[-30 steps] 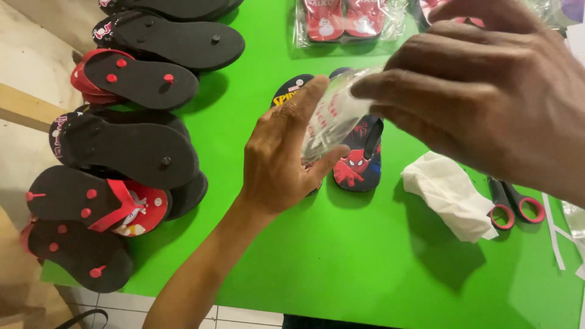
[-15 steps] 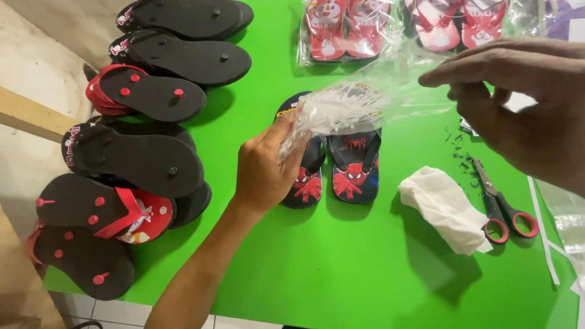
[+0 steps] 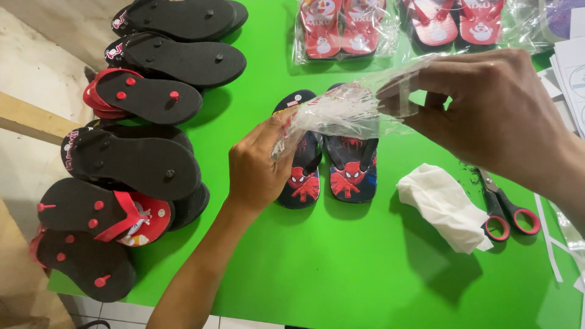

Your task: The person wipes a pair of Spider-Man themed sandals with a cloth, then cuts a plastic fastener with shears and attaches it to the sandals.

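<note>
I see my left hand [image 3: 256, 167] and right hand [image 3: 493, 113] both pinching a clear plastic bag [image 3: 347, 109], stretched above two dark blue flip-flops [image 3: 332, 161] mid green tabletop [image 3: 341, 274], one scissors [image 3: 506, 207] and one white cloth [image 3: 445, 207] right.

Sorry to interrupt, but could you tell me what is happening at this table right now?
A person holds a clear plastic bag stretched between the left hand and the right hand, above a pair of small dark sandals lying on the green table. A white cloth and scissors lie to the right, black sandals are stacked at left, and bagged red sandals sit behind.
</note>
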